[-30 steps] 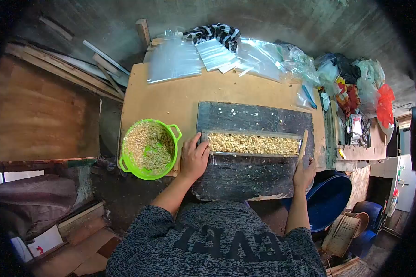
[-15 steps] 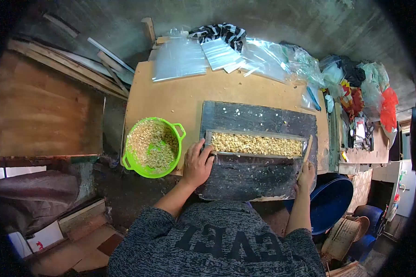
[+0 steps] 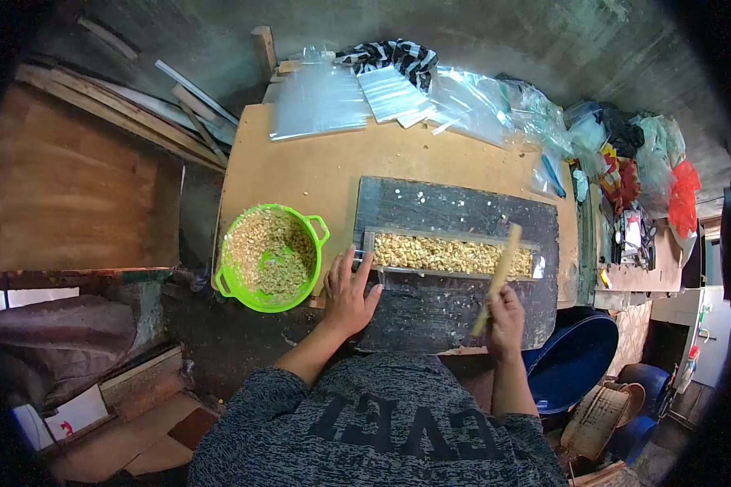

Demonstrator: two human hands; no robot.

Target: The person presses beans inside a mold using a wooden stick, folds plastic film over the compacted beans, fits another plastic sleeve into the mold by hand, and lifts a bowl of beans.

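Note:
A long narrow frame mould (image 3: 369,243) lies on a dark board (image 3: 430,312), filled with pale chopped pieces (image 3: 447,253) that look like soybeans or nuts. My left hand (image 3: 349,294) rests at the frame's left end, fingers spread and holding nothing. My right hand (image 3: 506,318) is closed around a flat wooden stick (image 3: 502,268), whose upper part crosses over the right portion of the filled frame. Whether the stick touches the pieces I cannot tell. Left of the board stands a bright green two-handled colander (image 3: 310,284), partly filled with similar pieces.
Clear plastic sheets (image 3: 317,101) and bags lie along the back of the wooden table (image 3: 300,162). A blue tub (image 3: 577,357) stands below the table at right. Wooden planks (image 3: 122,114) lean at the far left. A red bag (image 3: 684,195) hangs at right.
My right hand has moved left with the stick, from the frame's right end to over its right portion. My left hand's fingers have spread slightly; it stays by the left end.

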